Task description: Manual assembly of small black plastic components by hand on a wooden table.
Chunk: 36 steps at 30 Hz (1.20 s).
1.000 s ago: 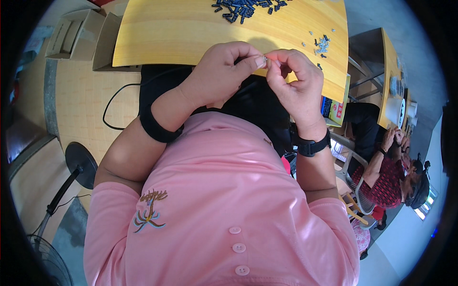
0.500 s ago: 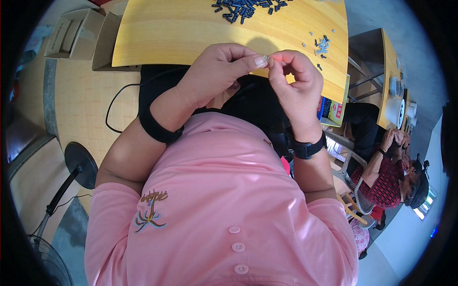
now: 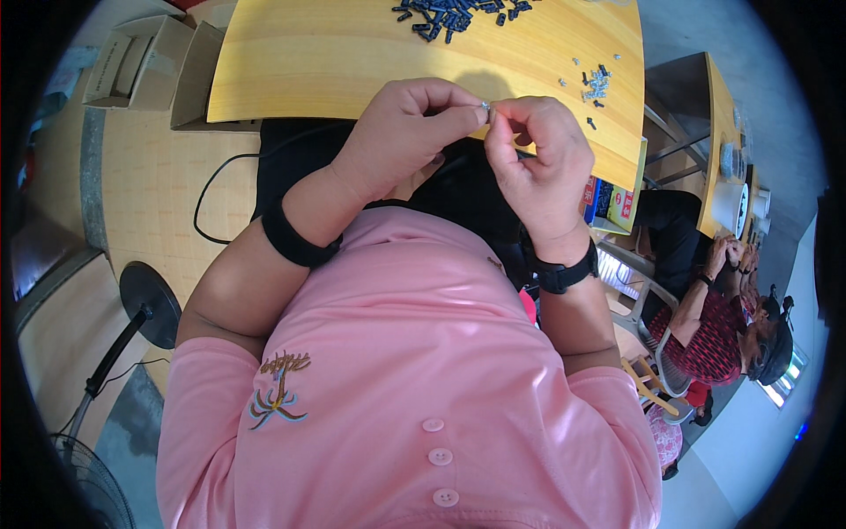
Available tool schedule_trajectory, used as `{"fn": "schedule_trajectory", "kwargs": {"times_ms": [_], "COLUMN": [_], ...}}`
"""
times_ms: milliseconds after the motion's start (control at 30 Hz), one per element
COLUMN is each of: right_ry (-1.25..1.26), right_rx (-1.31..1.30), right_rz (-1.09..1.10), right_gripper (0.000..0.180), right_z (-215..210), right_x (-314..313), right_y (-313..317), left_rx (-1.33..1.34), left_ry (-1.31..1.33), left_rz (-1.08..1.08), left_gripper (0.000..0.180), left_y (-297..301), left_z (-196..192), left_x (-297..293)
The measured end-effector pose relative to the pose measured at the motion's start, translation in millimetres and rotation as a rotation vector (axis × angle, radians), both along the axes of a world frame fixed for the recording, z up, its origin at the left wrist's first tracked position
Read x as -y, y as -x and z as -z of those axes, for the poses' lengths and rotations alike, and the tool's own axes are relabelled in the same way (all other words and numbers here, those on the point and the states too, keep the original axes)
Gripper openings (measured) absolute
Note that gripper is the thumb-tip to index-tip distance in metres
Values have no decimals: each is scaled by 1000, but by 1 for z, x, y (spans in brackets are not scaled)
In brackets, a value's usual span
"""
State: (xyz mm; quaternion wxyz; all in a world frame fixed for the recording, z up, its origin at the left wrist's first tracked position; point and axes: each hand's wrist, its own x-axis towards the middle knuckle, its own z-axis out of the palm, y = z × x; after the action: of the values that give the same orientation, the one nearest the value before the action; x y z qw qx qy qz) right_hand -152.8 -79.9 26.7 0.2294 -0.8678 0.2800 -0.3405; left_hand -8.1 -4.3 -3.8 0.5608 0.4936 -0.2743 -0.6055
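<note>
My left hand (image 3: 401,132) and my right hand (image 3: 538,159) meet fingertip to fingertip above the near edge of a yellow wooden table (image 3: 335,62). Between them they pinch a tiny silver metal part (image 3: 486,108). Both hands hover over my lap, with a black band on the left wrist and a black watch on the right. A heap of small dark blue parts (image 3: 454,13) lies at the far side of the table. A small cluster of silver and dark bits (image 3: 596,84) lies to the right of my hands.
Cardboard boxes (image 3: 145,66) stand on the floor at the left, with a black cable (image 3: 211,189) and a fan stand (image 3: 145,304) below them. Another person (image 3: 723,335) in a red patterned top sits at a second table (image 3: 718,141) on the right.
Both hands stay joined on the small part. The fingers have shifted slightly, with the right hand turning a little.
</note>
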Motion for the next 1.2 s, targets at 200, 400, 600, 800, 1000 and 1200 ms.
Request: {"fn": "schedule_trajectory", "kwargs": {"times_ms": [200, 400, 600, 800, 1000, 1200], "right_ry": [-66, -268, -830, -1039, -469, -211], "right_rx": [-3, 46, 288, 280, 179, 74], "right_rz": [18, 68, 24, -18, 19, 52], "right_gripper": [7, 5, 4, 5, 4, 8], "right_z": [0, 1, -1, -2, -8, -17], "right_x": [-5, -8, -5, 4, 2, 2], "right_y": [-1, -1, -3, 2, 1, 3], "left_rx": [244, 659, 543, 521, 555, 667], "left_ry": [47, 313, 327, 237, 255, 309], "left_rz": [-71, -190, -192, -176, -135, -156], "left_gripper": [13, 9, 7, 15, 11, 12], "left_y": [4, 3, 1, 2, 3, 11], "left_z": [-1, -5, -3, -7, -14, -20], "left_x": [-2, -1, 2, 3, 7, 6]}}
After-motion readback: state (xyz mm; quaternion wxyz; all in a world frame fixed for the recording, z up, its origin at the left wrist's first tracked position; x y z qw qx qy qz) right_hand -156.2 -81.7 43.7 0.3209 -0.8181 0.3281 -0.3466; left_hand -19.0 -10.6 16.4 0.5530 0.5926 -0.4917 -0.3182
